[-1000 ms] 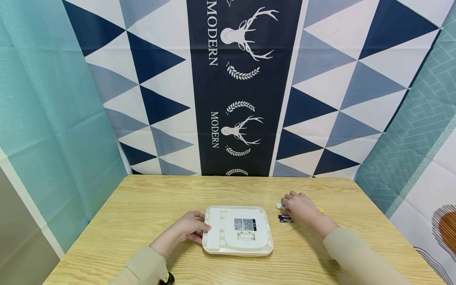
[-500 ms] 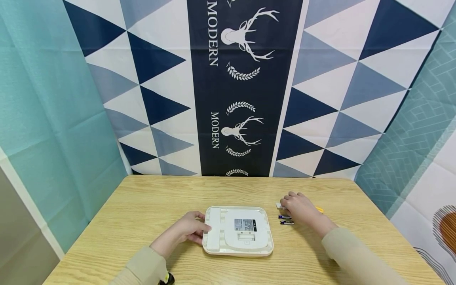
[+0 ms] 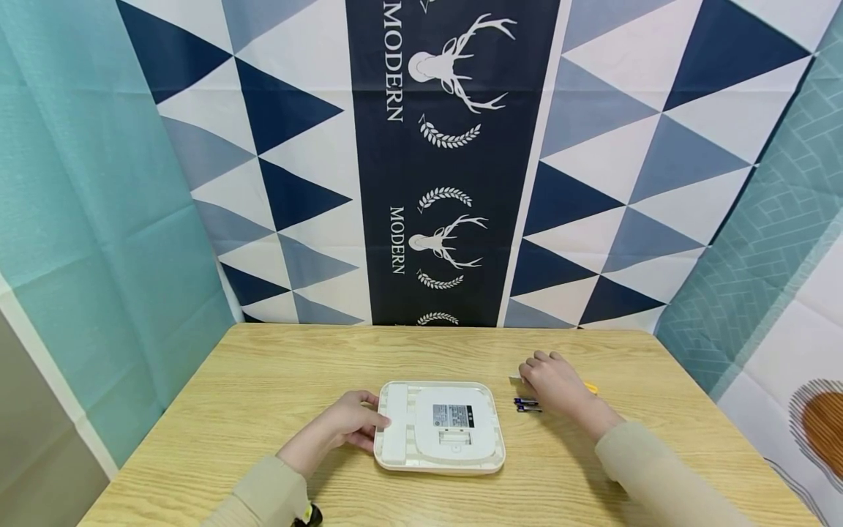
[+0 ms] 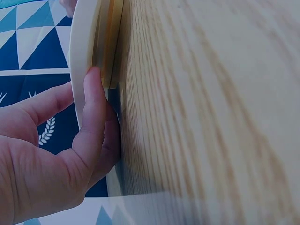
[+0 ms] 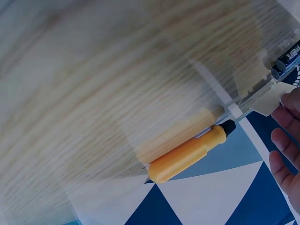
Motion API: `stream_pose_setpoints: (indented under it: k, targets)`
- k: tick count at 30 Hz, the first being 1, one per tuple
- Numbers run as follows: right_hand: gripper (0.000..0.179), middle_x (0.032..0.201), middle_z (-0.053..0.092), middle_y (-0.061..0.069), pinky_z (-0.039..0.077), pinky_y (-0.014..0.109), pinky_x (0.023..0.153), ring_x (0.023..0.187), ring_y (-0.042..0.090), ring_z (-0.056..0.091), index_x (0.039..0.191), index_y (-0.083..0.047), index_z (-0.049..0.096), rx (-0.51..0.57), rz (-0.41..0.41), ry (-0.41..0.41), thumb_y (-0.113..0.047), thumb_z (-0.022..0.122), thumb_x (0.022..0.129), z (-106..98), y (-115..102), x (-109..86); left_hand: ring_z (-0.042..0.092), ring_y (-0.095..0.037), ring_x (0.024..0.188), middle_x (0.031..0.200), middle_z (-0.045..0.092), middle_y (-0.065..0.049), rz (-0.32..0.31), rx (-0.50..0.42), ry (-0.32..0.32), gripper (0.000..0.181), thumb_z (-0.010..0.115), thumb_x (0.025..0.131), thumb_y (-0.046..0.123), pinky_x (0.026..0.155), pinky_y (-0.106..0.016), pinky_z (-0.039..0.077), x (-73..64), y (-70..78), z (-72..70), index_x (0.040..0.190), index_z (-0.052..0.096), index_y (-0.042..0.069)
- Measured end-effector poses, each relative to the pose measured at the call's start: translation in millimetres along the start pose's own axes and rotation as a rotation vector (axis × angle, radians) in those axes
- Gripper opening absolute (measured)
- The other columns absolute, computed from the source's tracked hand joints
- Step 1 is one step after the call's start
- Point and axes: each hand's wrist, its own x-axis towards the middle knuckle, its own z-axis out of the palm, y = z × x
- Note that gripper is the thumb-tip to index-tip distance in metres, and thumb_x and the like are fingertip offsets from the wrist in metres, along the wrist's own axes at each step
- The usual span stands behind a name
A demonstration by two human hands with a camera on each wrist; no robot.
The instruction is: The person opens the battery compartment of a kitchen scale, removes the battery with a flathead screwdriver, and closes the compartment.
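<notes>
A white rounded-square device (image 3: 487,432) lies on the table with its labelled underside up and a small rectangular recess uncovered. My left hand (image 3: 352,421) grips its left edge, thumb on top and fingers underneath; in the left wrist view, the fingers (image 4: 93,108) curl against the rim. At the right, my right hand (image 3: 556,382) pinches a small white flat piece (image 5: 271,100) between thumb and finger, just above the table. Small dark batteries (image 3: 527,405) lie close below that hand, partly hidden by it.
A screwdriver (image 5: 187,154) with a yellow handle lies beyond the right hand, mostly hidden by it in the head view. The wooden table (image 3: 296,366) ends at a patterned cloth backdrop (image 3: 309,183).
The white piece in the right hand has tipped and shows a thinner, darker face. The right hand has shifted only slightly. The left hand and the device stay put.
</notes>
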Motion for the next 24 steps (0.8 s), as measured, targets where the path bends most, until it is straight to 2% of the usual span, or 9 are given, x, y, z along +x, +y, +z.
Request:
stream_pose_setpoints:
  k: [6, 11, 24]
  targets:
    - [0.022, 0.065, 0.055, -0.001, 0.032, 0.03, 0.053, 0.064, 0.019, 0.046, 0.066, -0.013, 0.053, -0.007, 0.014, 0.02, -0.005, 0.072, 0.075, -5.0, -3.2, 1.1, 0.065, -0.018, 0.063, 0.08, 0.067, -0.014, -0.011, 0.001, 0.005, 0.048, 0.069, 0.082, 0.002, 0.056, -0.035, 0.059, 1.6, -1.8, 0.2, 0.123, 0.045, -0.005]
    - [0.023, 0.062, 0.055, 0.0, 0.03, 0.029, 0.052, 0.063, 0.02, 0.046, 0.065, -0.012, 0.053, -0.017, 0.015, 0.079, -0.001, 0.072, 0.072, -13.4, -5.9, 5.3, 0.066, -0.019, 0.065, 0.081, 0.067, -0.014, 0.0, 0.004, -0.004, 0.048, 0.069, 0.082, 0.004, 0.057, -0.036, 0.059, 2.0, -0.1, -2.3, 0.124, 0.045, -0.004]
    - [0.016, 0.059, 0.054, -0.001, 0.027, 0.026, 0.05, 0.059, 0.018, 0.044, 0.065, -0.01, 0.057, -0.012, 0.007, 0.238, -0.003, 0.07, 0.071, -33.6, -24.5, 11.5, 0.066, -0.019, 0.064, 0.081, 0.067, -0.015, -0.008, -0.01, -0.012, 0.048, 0.069, 0.083, 0.003, 0.057, -0.035, 0.059, 3.6, -0.4, -4.2, 0.123, 0.045, -0.005]
